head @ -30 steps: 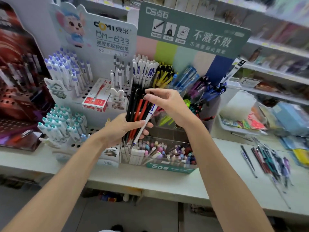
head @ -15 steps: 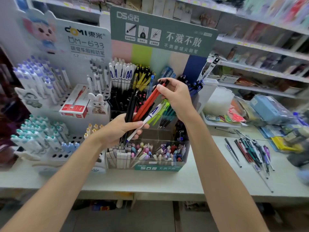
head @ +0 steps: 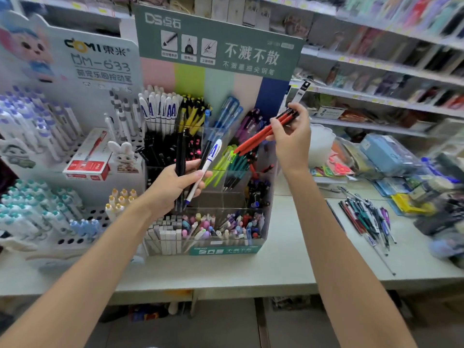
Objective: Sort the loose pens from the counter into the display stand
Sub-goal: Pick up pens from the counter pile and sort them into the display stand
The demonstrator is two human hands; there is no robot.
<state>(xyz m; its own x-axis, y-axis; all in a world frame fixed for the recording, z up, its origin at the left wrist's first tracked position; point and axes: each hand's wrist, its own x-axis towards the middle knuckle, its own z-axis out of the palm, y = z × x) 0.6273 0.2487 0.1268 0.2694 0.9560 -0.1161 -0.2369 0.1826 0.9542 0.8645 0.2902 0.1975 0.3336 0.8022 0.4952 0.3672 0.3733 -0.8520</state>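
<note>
A tiered clear display stand (head: 227, 197) with a green header holds pens sorted by colour. My left hand (head: 173, 187) is in front of its middle tier, shut on black pens (head: 180, 156) and a white pen with a blue tip (head: 208, 162). My right hand (head: 291, 136) is raised over the stand's right side, shut on a few red pens (head: 261, 135) that slant down to the left, tips above the teal and red pens. A pile of loose pens (head: 364, 219) lies on the counter (head: 288, 267) to the right.
A white pen rack (head: 50, 151) with a cartoon header and a red box (head: 88, 156) stands left of the stand. A white cup (head: 320, 144) and packaged stationery (head: 391, 156) sit at the right. Shelves of goods run behind.
My right hand has pulled the red pens out of the left hand's bundle and carried them up and right. The left hand keeps the black and white pens. The view shifted.
</note>
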